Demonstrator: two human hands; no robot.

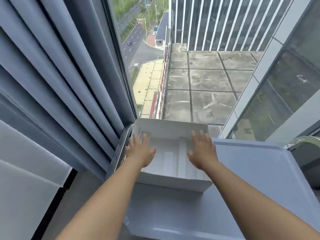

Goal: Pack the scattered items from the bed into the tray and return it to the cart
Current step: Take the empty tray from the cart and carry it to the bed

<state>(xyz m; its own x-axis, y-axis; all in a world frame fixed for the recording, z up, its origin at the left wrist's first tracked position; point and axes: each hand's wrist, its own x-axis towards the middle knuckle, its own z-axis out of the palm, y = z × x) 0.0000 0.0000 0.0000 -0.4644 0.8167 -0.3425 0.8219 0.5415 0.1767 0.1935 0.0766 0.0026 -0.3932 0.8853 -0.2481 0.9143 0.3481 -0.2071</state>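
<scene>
So at this point the white tray (173,183) was sitting on the top of the grey cart (259,170), pushed up toward the far left corner by the window (199,75) and the blue-grey curtain (60,75). Both hands were spread flat and holding nothing — the left hand (139,152) over the tray's left edge, the right hand (202,152) over its right side, fingers splayed. I couldn't really tell if they were touching the rim or just hovering above it. The tray looked empty to me, just white dividers inside, though it was pretty washed out, so small stuff could've been hiding in there. No bed or scattered items anywhere in view. My guess was this was either the very start — reaching to grab the tray — or the tray just put back; with nothing visible packed, I'd lean toward most of the job being left.
</scene>
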